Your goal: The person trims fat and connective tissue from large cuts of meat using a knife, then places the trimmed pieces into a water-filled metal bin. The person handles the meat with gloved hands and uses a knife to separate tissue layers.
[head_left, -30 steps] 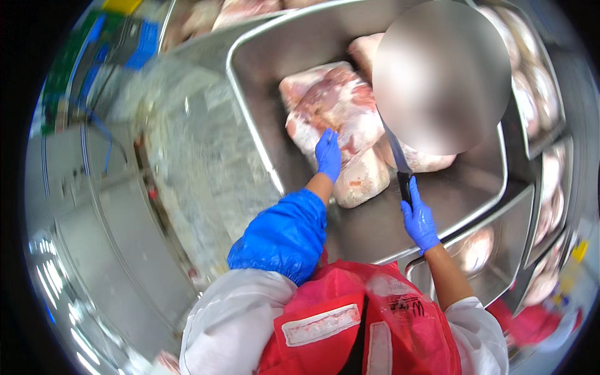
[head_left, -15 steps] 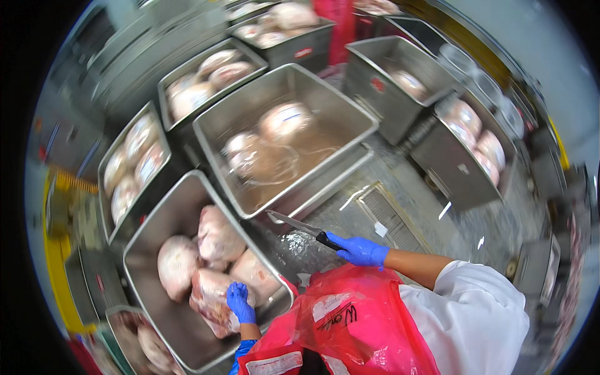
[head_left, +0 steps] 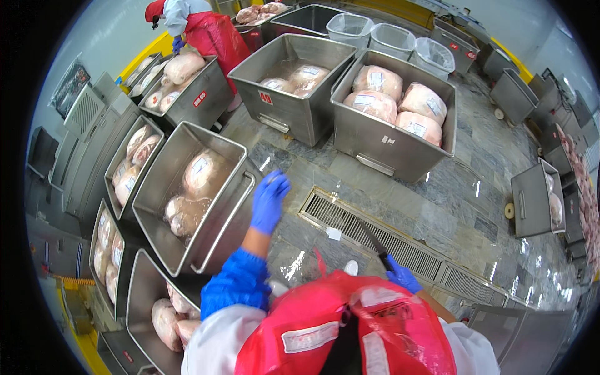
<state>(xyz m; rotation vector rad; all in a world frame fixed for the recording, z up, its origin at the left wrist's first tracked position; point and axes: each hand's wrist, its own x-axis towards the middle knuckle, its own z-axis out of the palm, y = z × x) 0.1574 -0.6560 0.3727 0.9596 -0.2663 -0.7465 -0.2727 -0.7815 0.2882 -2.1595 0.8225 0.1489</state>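
My left hand (head_left: 269, 200), in a blue glove, is raised beside the handled rim of a steel cart (head_left: 239, 164) holding wrapped meat in murky liquid; its fingers are curled together, and whatever they may hold is unclear. My right hand (head_left: 400, 275), also gloved, grips the black handle of a long knife (head_left: 373, 239) pointing forward over a floor drain grate (head_left: 331, 211). At lower left, raw meat pieces (head_left: 165, 322) lie in another steel cart (head_left: 139, 294), partly behind my left arm.
A co-worker (head_left: 212, 37) in a red apron bends over a meat cart at upper left. More carts (head_left: 390, 147) of wrapped meat stand ahead, left and right, with translucent tubs (head_left: 390, 40) behind. The wet tiled floor (head_left: 475, 169) stretches between them.
My view has swung away from the meat bin, now at lower left, to the room ahead. My left hand has left the meat and risen; my right still holds the knife.
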